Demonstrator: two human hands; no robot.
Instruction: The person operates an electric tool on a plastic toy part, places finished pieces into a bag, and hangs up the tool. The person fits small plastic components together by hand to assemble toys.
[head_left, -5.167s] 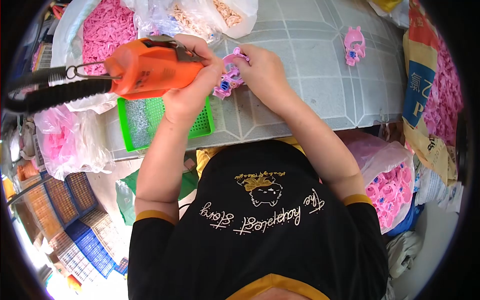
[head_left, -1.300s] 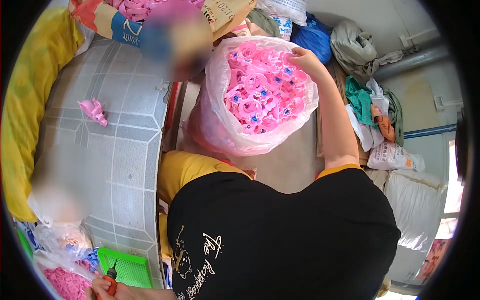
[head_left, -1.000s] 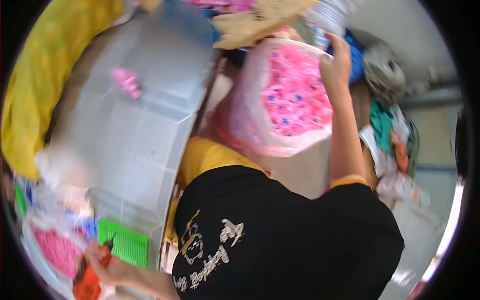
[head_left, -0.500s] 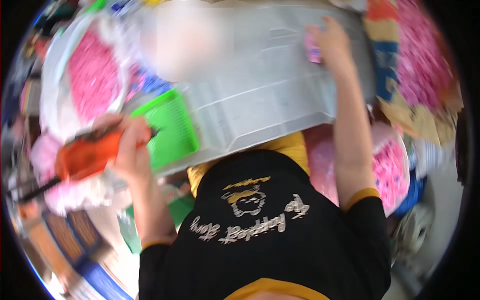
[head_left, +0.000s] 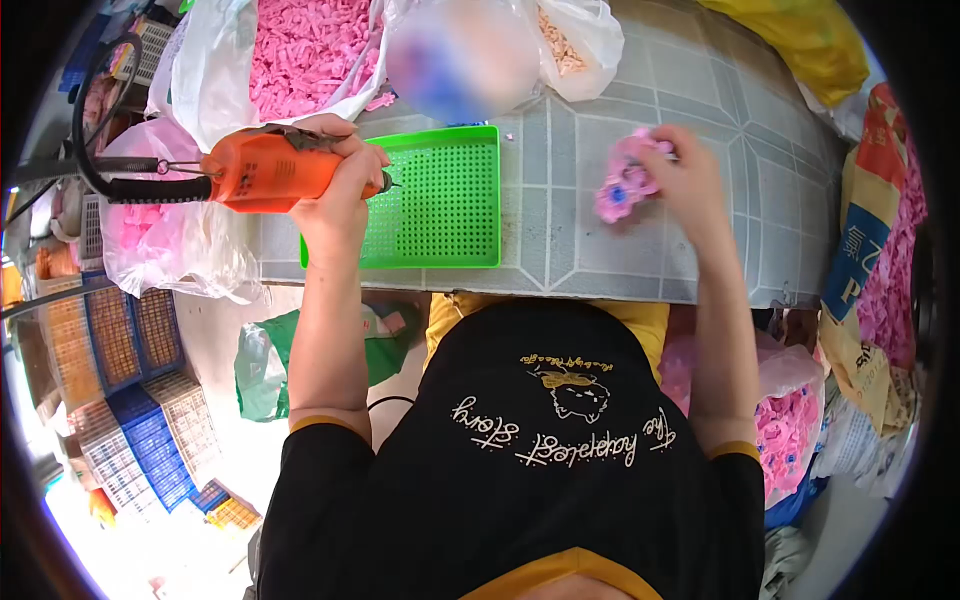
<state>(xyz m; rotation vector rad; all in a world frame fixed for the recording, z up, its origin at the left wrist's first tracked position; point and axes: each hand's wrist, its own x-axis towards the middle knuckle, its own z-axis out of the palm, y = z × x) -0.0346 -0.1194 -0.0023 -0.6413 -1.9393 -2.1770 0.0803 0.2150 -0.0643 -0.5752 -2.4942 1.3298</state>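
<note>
My left hand is wrapped round an orange electric screwdriver, held level with its dark bit pointing right. The bit is over the left part of a green perforated tray on the table. At the right, my right hand is closed on a small pink plastic part with blue spots on it. This part is slightly blurred, and I cannot tell whether it touches the table or is just above it. Some of my right fingers are hidden behind the hand.
The table has a grey tile pattern. A white bag of pink pieces and a bag of peach-coloured pieces stand at the back. A screwdriver cable runs off left. A bag of pink parts sits below right, and stacked baskets lower left.
The view has shifted and sharpened. Both hands keep their hold; the screwdriver now lies more level, and the right hand with the pink part appears lower in view.
</note>
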